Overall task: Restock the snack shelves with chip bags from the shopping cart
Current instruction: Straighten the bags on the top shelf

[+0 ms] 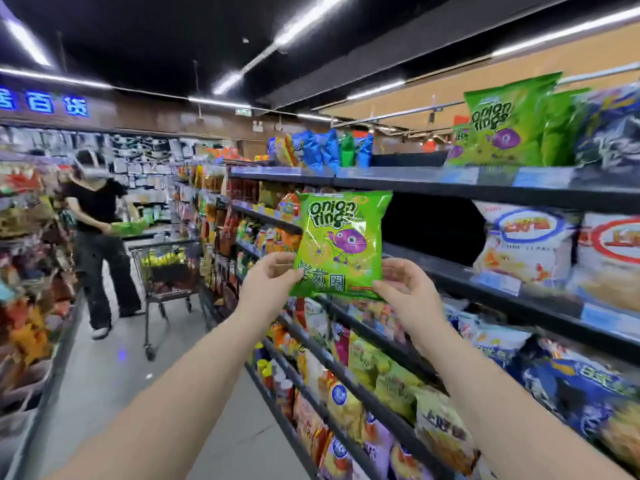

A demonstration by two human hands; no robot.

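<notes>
A green onion rings bag [341,242] is held upright in the air in front of the snack shelves. My left hand [268,284] pinches its lower left corner and my right hand [408,289] pinches its lower right corner. More green onion rings bags [505,124] stand on the top shelf [398,176] at the upper right, with an empty stretch of that shelf to their left. Behind the held bag there is a dark gap on the second shelf [446,268]. The shopping cart [166,268] stands down the aisle at the left.
A person in black [98,237] stands beside the cart holding something green. White snack bags [526,242] fill the second shelf at the right, blue bags [320,148] stand farther along the top shelf. Lower shelves and the left rack [24,289] are packed.
</notes>
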